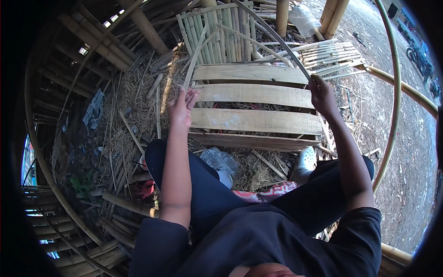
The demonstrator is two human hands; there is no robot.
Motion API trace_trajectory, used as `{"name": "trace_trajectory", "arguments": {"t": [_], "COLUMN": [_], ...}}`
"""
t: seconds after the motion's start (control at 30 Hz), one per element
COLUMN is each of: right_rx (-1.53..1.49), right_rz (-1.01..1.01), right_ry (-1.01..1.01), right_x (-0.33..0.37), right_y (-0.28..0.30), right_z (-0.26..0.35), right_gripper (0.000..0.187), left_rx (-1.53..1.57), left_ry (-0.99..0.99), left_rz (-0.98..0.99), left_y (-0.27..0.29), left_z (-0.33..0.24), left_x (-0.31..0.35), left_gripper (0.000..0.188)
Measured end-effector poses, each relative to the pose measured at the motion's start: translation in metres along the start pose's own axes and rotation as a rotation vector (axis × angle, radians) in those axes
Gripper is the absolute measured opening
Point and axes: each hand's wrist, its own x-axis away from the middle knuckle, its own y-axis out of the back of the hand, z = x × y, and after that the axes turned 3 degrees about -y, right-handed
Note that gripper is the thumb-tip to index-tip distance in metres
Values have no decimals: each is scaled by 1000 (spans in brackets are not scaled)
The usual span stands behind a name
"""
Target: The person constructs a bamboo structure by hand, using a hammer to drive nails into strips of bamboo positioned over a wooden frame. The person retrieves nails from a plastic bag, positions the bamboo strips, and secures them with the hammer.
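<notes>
My left hand (181, 108) pinches the lower end of a pale bamboo strip (195, 57), which slants up and away over the left end of a low slatted wooden bench (251, 121). At the bench's far right corner, my right hand (321, 94) is closed on a darker bamboo strip (277, 40) that runs up and left to the frame's top edge. Whether the two strips join beyond the frame, I cannot tell. Behind the bench leans a panel of narrow bamboo slats (221, 37). A second slatted bamboo piece (332, 55) lies to its right.
Straw and bamboo offcuts (127, 134) litter the ground. A crumpled clear plastic bag (219, 159) lies at the bench's near side, by my white clog (305, 161). Long bent bamboo poles (394, 92) curve along the right. A clear plastic jug (303, 21) hangs among upright poles.
</notes>
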Motion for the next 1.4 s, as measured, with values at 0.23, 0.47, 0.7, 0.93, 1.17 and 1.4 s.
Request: {"name": "trace_trajectory", "arguments": {"t": [0.23, 0.47, 0.7, 0.93, 1.17, 1.4], "right_rx": [83, 300, 316, 353, 236, 12], "right_rz": [379, 155, 195, 324, 314, 497], "right_ry": [247, 5, 96, 472, -219, -10], "right_x": [30, 4, 22, 29, -7, -5], "right_y": [-40, -51, -62, -59, -39, -48], "right_z": [49, 2, -3, 16, 36, -18], "right_gripper": [58, 65, 65, 66, 40, 32], "left_rx": [-133, -97, -31, -87, -71, 36], "left_ry": [106, 212, 200, 235, 302, 391], "left_rz": [121, 241, 268, 183, 92, -31], "left_y": [-22, -31, -37, -31, -12, 8], "left_z": [14, 12, 16, 10, 42, 110], "left_x": [31, 49, 58, 62, 54, 55], "left_gripper": [34, 40, 39, 39, 35, 37]}}
